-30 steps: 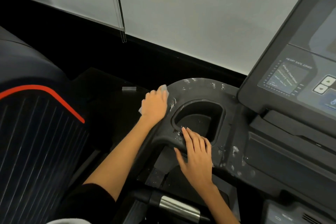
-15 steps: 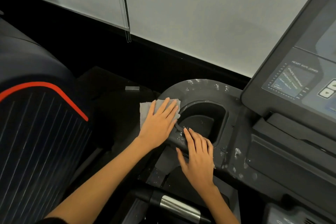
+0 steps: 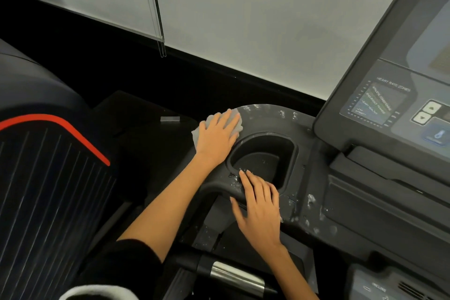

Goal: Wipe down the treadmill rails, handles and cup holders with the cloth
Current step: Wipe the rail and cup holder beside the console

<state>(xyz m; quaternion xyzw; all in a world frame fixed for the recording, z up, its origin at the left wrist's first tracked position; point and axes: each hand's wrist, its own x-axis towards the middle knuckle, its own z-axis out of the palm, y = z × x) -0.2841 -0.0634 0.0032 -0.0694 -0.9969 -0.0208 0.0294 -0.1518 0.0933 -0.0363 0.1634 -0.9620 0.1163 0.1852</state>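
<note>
So the cup holder (image 3: 264, 158) sits in the treadmill's curved tray (image 3: 275, 117), just left of the console (image 3: 389, 105). The left hand (image 3: 216, 136) lies flat on the cloth (image 3: 237, 126), on the tray's rim just left of the holder. The right hand (image 3: 259, 209) rests on the near rim, fingertips at the holder's edge. A handle (image 3: 236, 274) runs below the hands, nearer the camera. Another machine (image 3: 48, 178) sits off to the far left, and the wall (image 3: 243, 19) is behind everything.

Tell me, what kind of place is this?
Probably a gym or workout room. There's a treadmill console with a chart marked heart rate zones, a cup holder built into the machine, and another exercise machine with a red stripe beside it. A left hand wipes with a cloth.
</note>
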